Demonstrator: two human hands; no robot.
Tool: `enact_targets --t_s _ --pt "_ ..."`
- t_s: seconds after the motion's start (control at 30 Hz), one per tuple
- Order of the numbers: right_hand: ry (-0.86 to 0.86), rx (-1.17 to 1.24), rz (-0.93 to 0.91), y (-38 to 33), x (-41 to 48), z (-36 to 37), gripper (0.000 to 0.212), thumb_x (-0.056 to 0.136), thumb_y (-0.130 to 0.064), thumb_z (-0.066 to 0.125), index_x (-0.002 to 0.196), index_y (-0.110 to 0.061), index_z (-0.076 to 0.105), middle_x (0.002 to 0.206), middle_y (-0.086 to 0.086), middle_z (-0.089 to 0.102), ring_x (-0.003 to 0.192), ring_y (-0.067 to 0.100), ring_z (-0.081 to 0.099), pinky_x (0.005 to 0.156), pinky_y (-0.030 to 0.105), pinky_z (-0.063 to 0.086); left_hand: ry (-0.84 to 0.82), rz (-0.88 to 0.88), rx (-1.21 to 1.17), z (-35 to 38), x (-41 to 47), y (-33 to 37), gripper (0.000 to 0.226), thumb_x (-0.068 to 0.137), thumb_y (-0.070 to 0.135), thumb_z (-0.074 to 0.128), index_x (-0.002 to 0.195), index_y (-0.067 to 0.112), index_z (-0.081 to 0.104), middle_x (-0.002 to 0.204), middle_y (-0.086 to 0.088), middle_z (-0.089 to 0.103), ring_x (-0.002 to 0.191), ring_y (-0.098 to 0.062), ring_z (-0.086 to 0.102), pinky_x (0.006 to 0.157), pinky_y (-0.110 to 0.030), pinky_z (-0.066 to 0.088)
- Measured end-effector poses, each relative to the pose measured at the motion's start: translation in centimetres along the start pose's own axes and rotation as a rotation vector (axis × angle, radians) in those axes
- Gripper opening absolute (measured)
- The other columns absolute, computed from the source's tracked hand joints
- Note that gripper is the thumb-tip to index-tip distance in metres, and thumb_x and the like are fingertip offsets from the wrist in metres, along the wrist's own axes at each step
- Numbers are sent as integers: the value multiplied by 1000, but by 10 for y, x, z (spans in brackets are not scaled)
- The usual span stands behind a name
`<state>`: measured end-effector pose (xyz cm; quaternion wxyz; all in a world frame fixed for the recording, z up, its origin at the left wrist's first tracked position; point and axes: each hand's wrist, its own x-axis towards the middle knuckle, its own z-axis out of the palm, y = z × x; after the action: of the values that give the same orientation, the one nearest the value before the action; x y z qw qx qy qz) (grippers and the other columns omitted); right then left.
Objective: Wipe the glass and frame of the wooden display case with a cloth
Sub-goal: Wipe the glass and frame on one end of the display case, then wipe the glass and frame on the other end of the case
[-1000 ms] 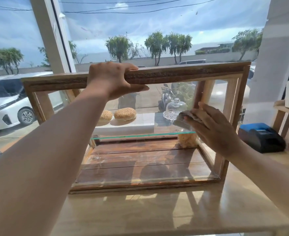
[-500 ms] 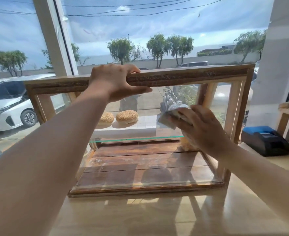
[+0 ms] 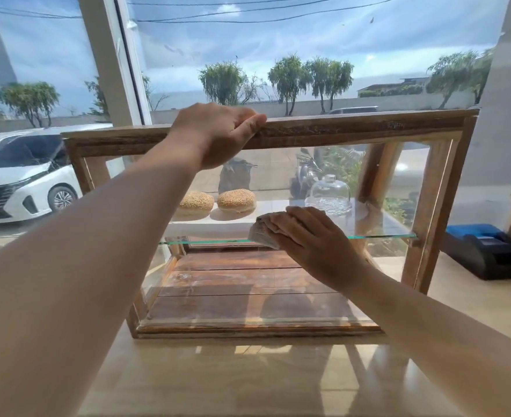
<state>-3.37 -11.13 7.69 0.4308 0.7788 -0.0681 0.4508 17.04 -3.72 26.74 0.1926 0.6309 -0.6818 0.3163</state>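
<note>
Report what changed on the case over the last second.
The right hand, pressing the cloth on the front glass, slid left from near the right post toward the middle. The left hand kept gripping the top rail; the case, buns and dome stayed put.

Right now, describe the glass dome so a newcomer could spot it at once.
Find the wooden display case. Look through its glass, above the right hand pressing the cloth. The glass dome is clear with a knob on top, right of two sesame buns.
</note>
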Motion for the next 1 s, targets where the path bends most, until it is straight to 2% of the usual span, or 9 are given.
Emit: enact_targets --t_s 0.3,0.4,0.53,0.6,0.67,0.77,0.83,0.9,1.0 --pt "-91 53 -9 -59 -74 9 30 102 -7 47 122 -14 69 121 3 69 110 26 65 96 41 52 34 19 63 3 2 1 63 92 71 8 125 42 53 115 -7 66 106 -34 57 71 -36 30" --pt "-118 130 122 -81 -92 10 25 102 -13 52 116 -18 73 117 0 70 109 24 66 94 39 53 49 39 90 4 1 2 62 92 71 5 117 39 52 106 -8 66 94 -32 56 69 -37 31" --pt "-196 268 131 -114 -106 4 19 94 -21 59 99 -24 77 110 -6 71 107 20 64 87 35 54 56 47 103 5 1 3 64 92 70 2 115 35 50 103 -7 65 90 -29 56 69 -37 34" --pt "-217 328 235 -128 -108 -4 20 93 -28 59 99 -29 77 109 -8 72 108 19 66 87 35 55 70 44 109 6 0 4 64 93 70 2 119 35 50 108 -7 65 95 -31 58 70 -37 35" --pt "-244 364 349 -138 -107 -13 25 93 -34 55 107 -34 76 116 -6 71 115 20 64 97 36 51 88 33 109 7 -2 7 63 94 69 5 122 35 50 114 -6 63 99 -32 58 71 -38 35" --pt "-241 469 487 -144 -106 -26 30 92 -36 55 114 -29 74 127 1 66 123 27 58 99 44 47 112 49 81 5 -10 12 65 94 68 9 126 31 51 119 -7 61 102 -32 57 73 -38 34" --pt "-267 519 591 -142 -114 -33 38 86 -39 68 121 -25 70 132 6 62 127 33 54 102 53 45 166 106 43 7 -25 17 63 96 64 16 128 21 51 117 -12 61 100 -33 56 79 -40 37" --pt "-395 537 714 -136 -125 -42 59 79 -47 76 132 -26 62 139 6 54 128 32 48 100 54 44 281 167 57 17 -49 23 57 100 54 28 132 11 49 128 -17 57 114 -36 52 98 -47 38" --pt "-565 630 826 -126 -140 -57 68 78 -66 64 135 -30 56 136 1 49 121 23 45 99 46 43 362 175 77 46 -101 39 56 100 48 39 136 6 49 146 -18 43 133 -41 37 110 -52 30"
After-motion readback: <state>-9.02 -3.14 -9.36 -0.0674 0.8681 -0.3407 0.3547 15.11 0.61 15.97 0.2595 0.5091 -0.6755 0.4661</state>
